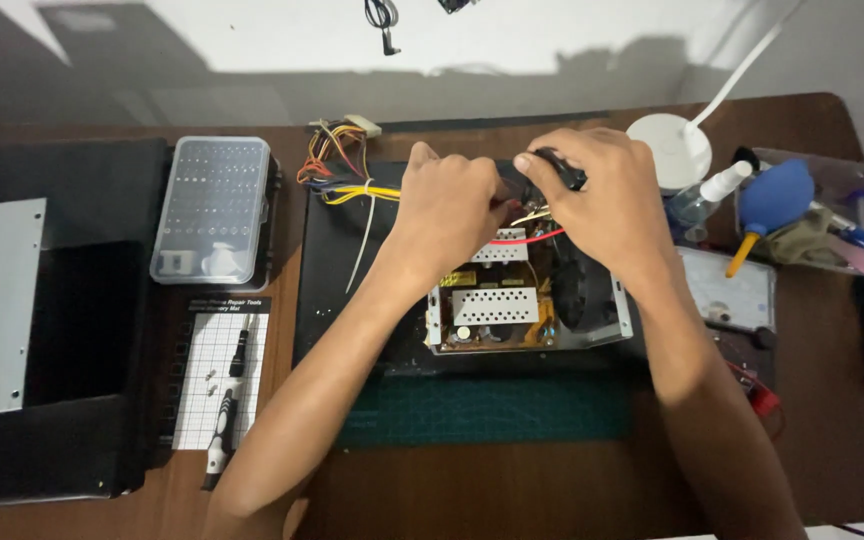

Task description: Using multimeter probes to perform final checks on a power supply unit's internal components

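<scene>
Fingers of your right hand [602, 205] are closed around a small black part [560, 168], seemingly a screwdriver handle or a connector, at the twelve o'clock edge of the opened power supply [527, 300]; your left hand [449, 205] is curled just beside it at nine o'clock, fingertips down among the wires, though whether they pinch anything you cannot tell from here. The power supply sits mid-tabletop [832, 430] on a black mat, with a green cutting mat [487, 410] at its six o'clock. Trouble could come from the loose wire bundle [337, 170] at ten o'clock: your left wrist lies near the yellow leads, and a tug could strain a solder joint or pull a plug. The red wire [527, 240] under your palms could snag as well. A slip of the black part might drop a tip onto the perforated heatsinks [495, 300]. At nine o'clock, well apart, lie the clear bit case [212, 208] and a screwdriver [222, 430] on a gridded mat. At three o'clock a blue dust blower [774, 195] rests near a spray bottle [707, 195]. Both hands hide the contact point, and the fan [574, 290] is in shadow.
</scene>
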